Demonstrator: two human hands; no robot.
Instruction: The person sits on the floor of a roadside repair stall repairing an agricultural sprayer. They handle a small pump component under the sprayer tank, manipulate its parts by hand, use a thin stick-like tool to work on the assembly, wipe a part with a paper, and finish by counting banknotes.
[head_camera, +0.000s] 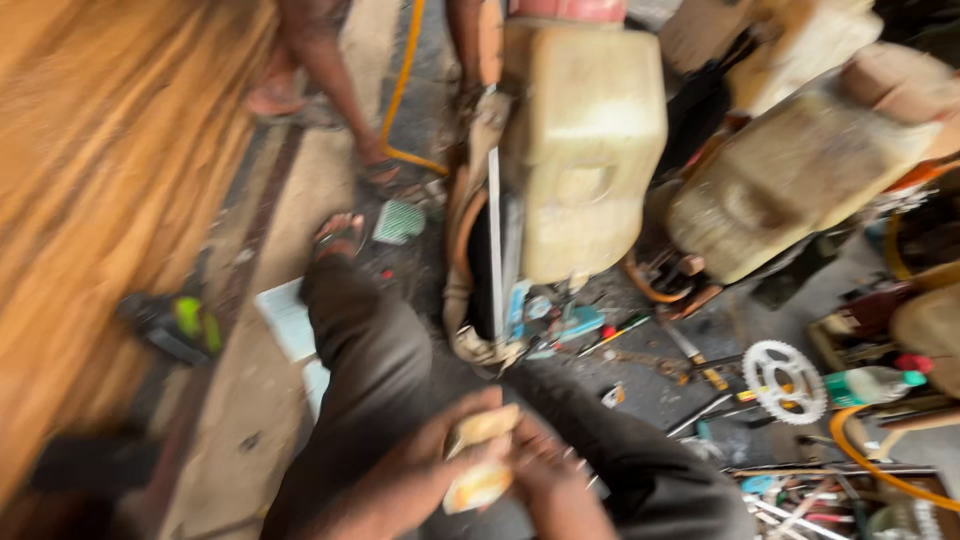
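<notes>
Hands (500, 465) above a littered concrete floor (640, 385), wooden boards (110, 200) beside.

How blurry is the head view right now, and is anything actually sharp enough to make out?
Head view: motion blur smears the whole frame, worst at the left edge. Left hand and right hand meet around a small tan object too blurred to identify. The white sprocket and the pale plastic tank stay readable. Daylight is even, with no strong glare.
</notes>
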